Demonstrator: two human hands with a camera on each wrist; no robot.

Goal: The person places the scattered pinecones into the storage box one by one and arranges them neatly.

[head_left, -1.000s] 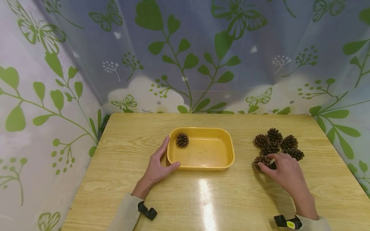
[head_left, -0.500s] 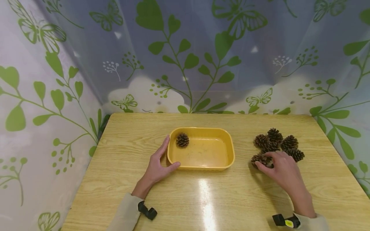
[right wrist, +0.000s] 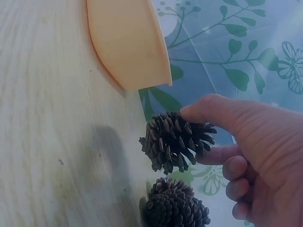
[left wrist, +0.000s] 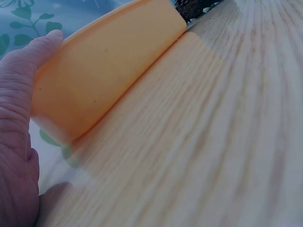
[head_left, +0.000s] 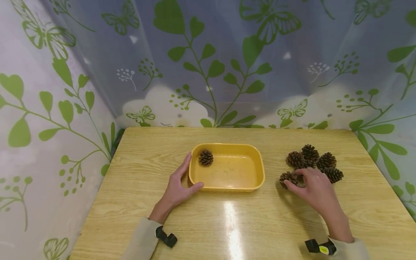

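Between thumb and fingers, my right hand pinches a brown pinecone at the front left of the pinecone cluster. The right wrist view has this pinecone raised off the table, with another pinecone beneath it. A yellow rectangular tray stands mid-table with one pinecone in its back left corner. My left hand rests on the tray's left end, fingers straight along the side and thumb at the front rim. In the left wrist view, the thumb lies against the tray's wall.
The wooden table ends at the back against a patterned curtain with green leaves and butterflies. Several pinecones lie close together at the right, partly behind my right hand. A wrist camera sits on each wrist.
My right hand has moved slightly left with the pinched pinecone, drawing it away from the cluster. The left hand and the tray have stayed put.
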